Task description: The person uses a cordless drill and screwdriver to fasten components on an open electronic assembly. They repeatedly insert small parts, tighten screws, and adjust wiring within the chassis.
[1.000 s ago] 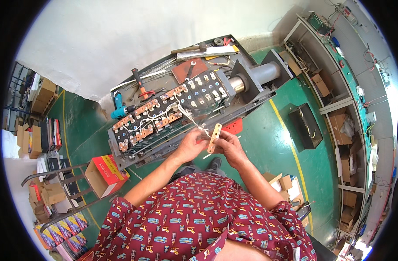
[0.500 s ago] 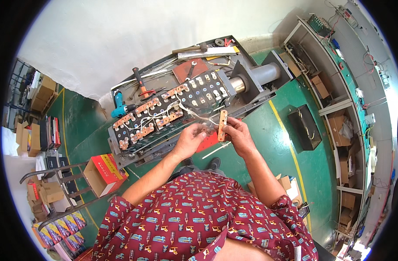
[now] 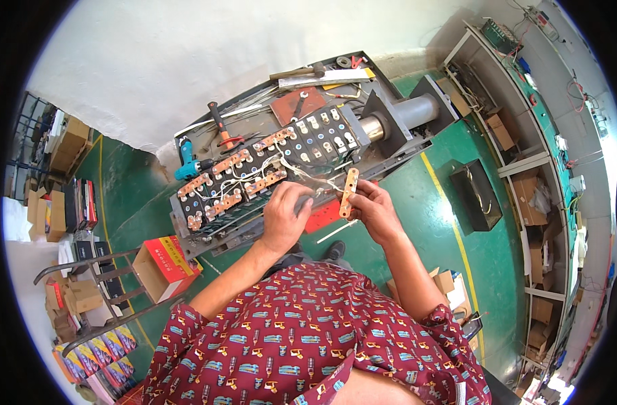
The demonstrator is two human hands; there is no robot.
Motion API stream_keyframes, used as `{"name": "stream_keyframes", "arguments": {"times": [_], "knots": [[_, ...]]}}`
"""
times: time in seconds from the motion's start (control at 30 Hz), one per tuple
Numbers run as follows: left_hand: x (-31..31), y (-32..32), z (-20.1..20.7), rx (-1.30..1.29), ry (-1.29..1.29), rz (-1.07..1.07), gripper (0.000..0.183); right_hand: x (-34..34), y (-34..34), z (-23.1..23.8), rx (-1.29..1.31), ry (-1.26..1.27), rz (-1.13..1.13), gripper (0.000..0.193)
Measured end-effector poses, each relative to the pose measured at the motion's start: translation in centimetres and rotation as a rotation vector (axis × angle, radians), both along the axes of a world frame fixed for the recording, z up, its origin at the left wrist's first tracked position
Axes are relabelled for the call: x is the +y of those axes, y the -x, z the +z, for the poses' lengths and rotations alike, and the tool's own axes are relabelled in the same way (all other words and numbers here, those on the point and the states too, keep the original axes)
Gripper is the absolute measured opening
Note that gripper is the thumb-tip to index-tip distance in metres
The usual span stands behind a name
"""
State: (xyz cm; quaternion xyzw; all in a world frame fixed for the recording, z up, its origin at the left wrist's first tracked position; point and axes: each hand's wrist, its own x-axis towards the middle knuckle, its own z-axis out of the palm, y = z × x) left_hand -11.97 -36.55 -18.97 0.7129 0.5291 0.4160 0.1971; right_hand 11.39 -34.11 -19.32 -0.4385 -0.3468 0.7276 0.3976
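Note:
My right hand [image 3: 376, 212] pinches a copper busbar [image 3: 349, 193] with holes along it, held almost upright between thumb and fingers. Pale thin wires [image 3: 315, 177] run from the battery pack [image 3: 307, 144] toward the bar. To its left, my left hand [image 3: 285, 214] is closed, back of the hand up, at the near edge of the pack. Its fingertips curl beside the wire ends; whatever they grip is hidden. More copper busbars [image 3: 266, 181] are fixed across the left part of the black pack, while bare terminals show on its right part.
Behind the pack lie a hammer [image 3: 298, 71], a wrench [image 3: 299, 106], red-handled pliers [image 3: 218, 121] and a teal drill [image 3: 188, 162]. A grey cylinder fixture [image 3: 416, 111] stands at the right end. A red carton [image 3: 170, 260] sits lower left; a black box [image 3: 475, 196] stands on the green floor.
My left hand has moved up and left, turning its back upward, away from the wire ends. My right hand still holds the busbar, shifted slightly right.

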Motion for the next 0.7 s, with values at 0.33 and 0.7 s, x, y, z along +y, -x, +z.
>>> {"name": "stream_keyframes", "arguments": {"times": [0.33,0.7], "knots": [[-0.9,1.0,1.9,0.264,-0.134,-0.125,0.046,-3.1,3.5,1.3,0.063,-0.119,0.195,0.034],[-0.3,4.9,1.6,-0.122,-0.103,-0.191,0.028,2.1,4.7,-3.5,-0.579,-0.553,-0.158,0.026]]}}
